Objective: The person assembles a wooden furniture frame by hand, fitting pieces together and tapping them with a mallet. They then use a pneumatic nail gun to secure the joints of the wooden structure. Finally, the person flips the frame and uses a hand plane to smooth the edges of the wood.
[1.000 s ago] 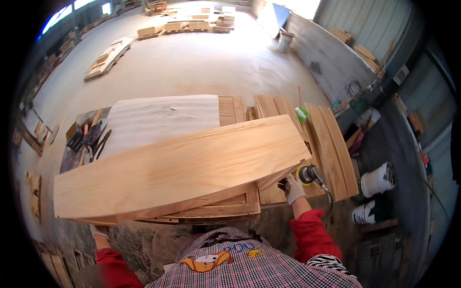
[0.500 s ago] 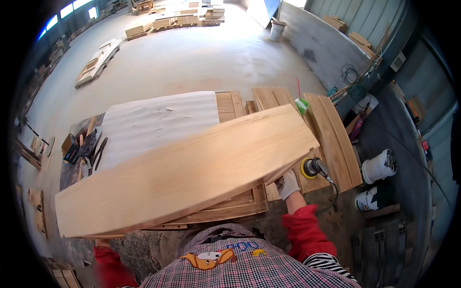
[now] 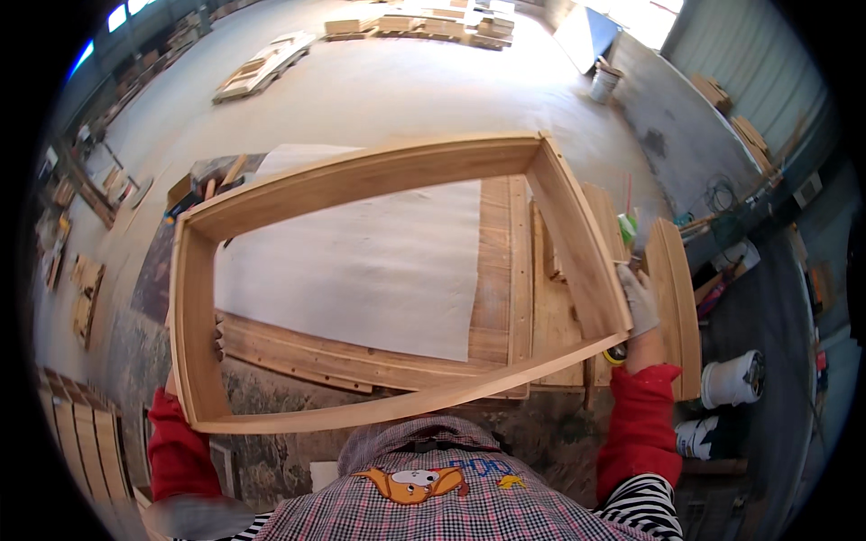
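Observation:
A rectangular, open wooden frame point(image 3: 379, 410) of light timber is held up in front of me, tilted, with its right end higher. My left hand point(image 3: 218, 337) is wrapped round its left side; fingertips show on the inner face, while the palm is hidden behind the wood. At the right side my right hand point(image 3: 641, 299), in a pale glove, grips the frame's outer edge. Through the opening, a white sheet point(image 3: 361, 279) shows over a wooden panel point(image 3: 496, 270) on the worktable point(image 3: 149, 293).
Long boards point(image 3: 672, 298) lie right of the panel, with a sander's yellow edge point(image 3: 615, 353) partly hidden there. A white bucket point(image 3: 732, 379) stands on the floor at right. Tools and a small box point(image 3: 183, 194) sit at the table's far left. Wood stacks point(image 3: 442, 22) stand far back.
The wooden piece has turned from its broad flat face to show its open inside. My right hand has risen along its right side. The whole view has shifted too.

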Demonstrator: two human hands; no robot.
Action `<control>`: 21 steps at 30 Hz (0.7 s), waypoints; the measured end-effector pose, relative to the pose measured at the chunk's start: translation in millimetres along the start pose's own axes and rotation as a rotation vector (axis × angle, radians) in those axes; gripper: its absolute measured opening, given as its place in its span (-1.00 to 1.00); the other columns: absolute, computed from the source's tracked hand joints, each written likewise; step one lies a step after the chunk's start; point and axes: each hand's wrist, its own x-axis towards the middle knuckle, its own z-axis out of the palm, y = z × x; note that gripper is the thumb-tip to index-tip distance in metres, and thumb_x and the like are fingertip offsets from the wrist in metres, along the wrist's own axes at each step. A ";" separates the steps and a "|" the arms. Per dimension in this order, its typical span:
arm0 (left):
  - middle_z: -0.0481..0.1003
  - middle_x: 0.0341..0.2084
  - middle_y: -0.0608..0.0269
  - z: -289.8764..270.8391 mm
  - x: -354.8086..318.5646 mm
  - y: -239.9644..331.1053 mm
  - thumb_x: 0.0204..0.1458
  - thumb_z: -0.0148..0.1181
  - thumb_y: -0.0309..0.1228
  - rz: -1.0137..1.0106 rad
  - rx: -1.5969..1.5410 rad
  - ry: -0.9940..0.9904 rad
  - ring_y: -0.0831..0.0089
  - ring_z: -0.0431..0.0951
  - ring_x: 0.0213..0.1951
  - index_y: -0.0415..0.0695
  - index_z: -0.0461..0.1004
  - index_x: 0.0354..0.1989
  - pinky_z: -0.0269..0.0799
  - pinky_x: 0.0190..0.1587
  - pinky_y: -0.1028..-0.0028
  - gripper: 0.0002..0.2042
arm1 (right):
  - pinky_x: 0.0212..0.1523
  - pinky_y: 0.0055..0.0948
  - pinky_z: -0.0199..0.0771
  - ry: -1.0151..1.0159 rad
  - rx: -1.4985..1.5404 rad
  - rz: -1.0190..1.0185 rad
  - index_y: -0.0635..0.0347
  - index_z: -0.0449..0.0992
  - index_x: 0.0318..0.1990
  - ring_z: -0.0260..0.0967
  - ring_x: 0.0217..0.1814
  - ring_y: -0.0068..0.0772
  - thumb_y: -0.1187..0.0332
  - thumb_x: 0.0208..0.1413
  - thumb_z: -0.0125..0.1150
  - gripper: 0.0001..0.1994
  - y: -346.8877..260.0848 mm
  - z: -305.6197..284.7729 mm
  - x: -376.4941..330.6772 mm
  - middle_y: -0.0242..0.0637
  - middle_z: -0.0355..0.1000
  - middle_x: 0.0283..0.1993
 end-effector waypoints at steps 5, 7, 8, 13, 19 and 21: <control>0.45 -0.01 0.05 -38.6 -84.3 24.7 0.25 -0.18 -0.04 0.073 0.051 0.101 0.25 0.48 -0.04 -0.15 0.32 0.19 0.41 -0.02 0.32 -0.50 | -0.14 -0.37 0.58 -0.210 0.186 0.096 0.33 0.40 0.01 0.53 -0.13 -0.32 0.21 0.21 0.12 -0.64 -22.3 -0.7 -15.2 -0.11 0.49 -0.10; 0.44 0.00 0.06 -42.2 -111.2 27.0 0.26 -0.17 -0.04 0.092 0.065 0.121 0.25 0.48 -0.02 -0.15 0.32 0.19 0.40 -0.01 0.32 -0.50 | -0.16 -0.37 0.58 -0.227 0.176 0.111 0.32 0.40 0.00 0.52 -0.14 -0.32 0.20 0.21 0.11 -0.64 -22.4 -2.7 -22.7 -0.13 0.49 -0.10; 0.44 0.01 0.06 -36.7 -115.7 22.8 0.26 -0.17 -0.05 0.101 0.078 0.115 0.26 0.47 -0.02 -0.15 0.31 0.19 0.39 0.00 0.32 -0.50 | -0.16 -0.37 0.58 -0.207 0.137 0.098 0.31 0.40 0.00 0.52 -0.15 -0.32 0.20 0.22 0.11 -0.64 -24.7 -11.5 -30.7 -0.13 0.49 -0.10; 0.42 0.03 0.06 -18.4 -165.3 32.3 0.26 -0.16 -0.06 0.147 0.083 0.098 0.27 0.45 0.01 -0.16 0.30 0.21 0.36 0.04 0.34 -0.50 | -0.19 -0.37 0.58 -0.126 -0.111 -0.011 0.27 0.41 -0.03 0.50 -0.18 -0.32 0.16 0.22 0.10 -0.65 -22.2 -57.0 -72.8 -0.16 0.48 -0.11; 0.40 0.07 0.07 -3.8 -193.2 43.2 0.26 -0.15 -0.07 0.223 0.095 0.054 0.29 0.43 0.04 -0.16 0.28 0.22 0.33 0.08 0.35 -0.50 | -0.24 -0.38 0.56 -0.105 -0.271 -0.114 0.22 0.41 -0.06 0.48 -0.22 -0.33 0.12 0.22 0.08 -0.66 -21.2 -89.5 -98.3 -0.21 0.46 -0.14; 0.39 0.08 0.07 5.7 -190.4 51.0 0.26 -0.15 -0.08 0.245 0.108 0.026 0.30 0.42 0.05 -0.17 0.28 0.23 0.32 0.09 0.36 -0.50 | -0.28 -0.39 0.53 -0.106 -0.260 -0.090 0.20 0.41 -0.08 0.45 -0.27 -0.35 0.10 0.21 0.09 -0.66 -16.3 -80.5 -84.9 -0.24 0.44 -0.18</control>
